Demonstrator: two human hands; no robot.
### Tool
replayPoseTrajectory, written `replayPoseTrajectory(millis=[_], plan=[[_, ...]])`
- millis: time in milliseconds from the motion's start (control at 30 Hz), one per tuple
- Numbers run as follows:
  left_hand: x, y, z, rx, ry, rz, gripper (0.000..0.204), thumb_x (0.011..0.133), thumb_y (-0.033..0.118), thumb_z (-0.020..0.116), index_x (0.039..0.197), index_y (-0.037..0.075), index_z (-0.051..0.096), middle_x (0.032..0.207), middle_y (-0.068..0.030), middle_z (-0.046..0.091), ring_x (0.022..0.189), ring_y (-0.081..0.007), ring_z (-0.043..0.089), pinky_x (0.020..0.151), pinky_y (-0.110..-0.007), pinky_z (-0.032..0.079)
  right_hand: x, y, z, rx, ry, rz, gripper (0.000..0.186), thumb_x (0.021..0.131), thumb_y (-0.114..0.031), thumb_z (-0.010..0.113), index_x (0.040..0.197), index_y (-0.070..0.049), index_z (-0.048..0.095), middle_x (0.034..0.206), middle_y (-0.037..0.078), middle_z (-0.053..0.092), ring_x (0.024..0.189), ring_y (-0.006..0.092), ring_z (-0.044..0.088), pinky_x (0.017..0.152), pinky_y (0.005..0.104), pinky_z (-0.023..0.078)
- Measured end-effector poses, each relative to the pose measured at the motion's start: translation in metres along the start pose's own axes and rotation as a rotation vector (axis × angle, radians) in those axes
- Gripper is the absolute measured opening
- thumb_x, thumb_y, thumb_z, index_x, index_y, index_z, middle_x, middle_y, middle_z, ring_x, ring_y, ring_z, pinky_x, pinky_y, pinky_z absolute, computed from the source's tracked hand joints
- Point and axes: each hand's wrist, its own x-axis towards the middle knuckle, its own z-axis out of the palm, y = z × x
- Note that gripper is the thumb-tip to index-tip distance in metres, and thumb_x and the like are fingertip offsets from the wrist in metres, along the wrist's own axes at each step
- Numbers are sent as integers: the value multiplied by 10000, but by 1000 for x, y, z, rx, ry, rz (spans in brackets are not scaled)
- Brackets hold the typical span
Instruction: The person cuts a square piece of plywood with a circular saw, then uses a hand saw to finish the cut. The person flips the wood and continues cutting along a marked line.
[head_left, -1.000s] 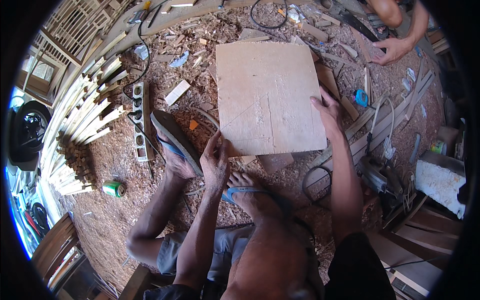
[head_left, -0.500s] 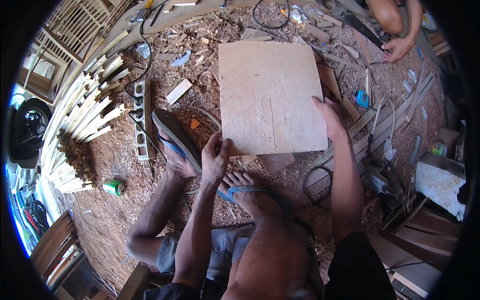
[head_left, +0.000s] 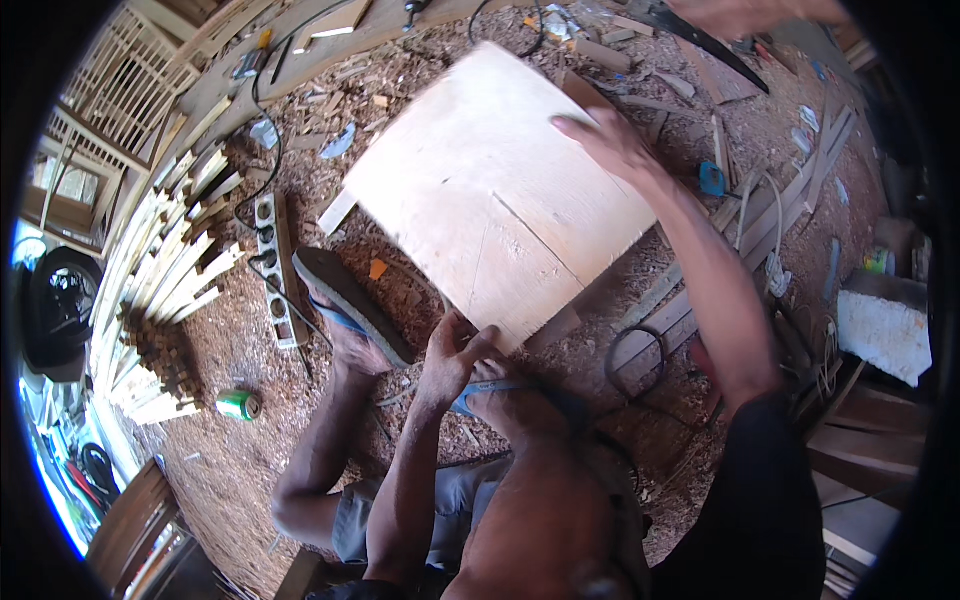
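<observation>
A square sheet of light plywood (head_left: 470, 170) is tilted diagonally in front of me over the shavings-covered floor, with thin straight lines drawn on it. My left hand (head_left: 455, 355) is closed on its bottom corner, thumb on top. My right hand (head_left: 610, 140), somewhat blurred, grips the upper right edge, its thumb across the face and the other fingers mostly hidden. Below the sheet are my sandalled feet (head_left: 350, 310), one at the lower left, the other partly behind my left hand.
Bundled wooden strips (head_left: 170, 260), a power strip (head_left: 275, 280) with cords and a green can (head_left: 236, 405) lie left. A blue tape measure (head_left: 712, 178), long slats (head_left: 790, 210) and a white block (head_left: 880, 335) are right. Another person's hand (head_left: 740, 15) is at top right, near a dark saw (head_left: 730, 55).
The plywood has turned counterclockwise and its far part shifted up and left. My right hand moved up and left with it. The other person's hand moved upward.
</observation>
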Motion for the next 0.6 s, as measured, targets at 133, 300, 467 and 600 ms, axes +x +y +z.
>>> replayPoseTrajectory(millis=[133,300,467,600], plan=[[16,3,-35,-564,7,172,384,947,281,628,1251,84,499,1126,-97,607,1037,-258,606,949,-485,483,38,-38,-17,-163,-107,-119,780,809,-719,601,941,46,679,841,177,651,828,334,646,767,472,496],[41,22,-88,-806,120,274,464,894,308,580,1316,126,518,1227,-36,583,1142,-247,561,975,-471,460,69,-66,-28,-219,-165,-295,832,782,-738,617,988,66,673,965,250,631,975,366,631,882,499,493],[66,59,-94,-365,215,75,449,938,388,632,1234,55,585,1085,-43,646,1010,-196,619,894,-350,498,97,-50,-22,-245,-174,-374,777,792,-677,648,1009,69,680,948,256,636,1001,355,612,826,471,476],[91,81,-83,-99,241,-15,413,926,368,671,1151,29,603,983,-66,666,881,-183,653,804,-326,529,111,-21,-10,-227,-35,-391,718,810,-640,650,964,60,689,931,273,638,939,366,619,835,460,468]])
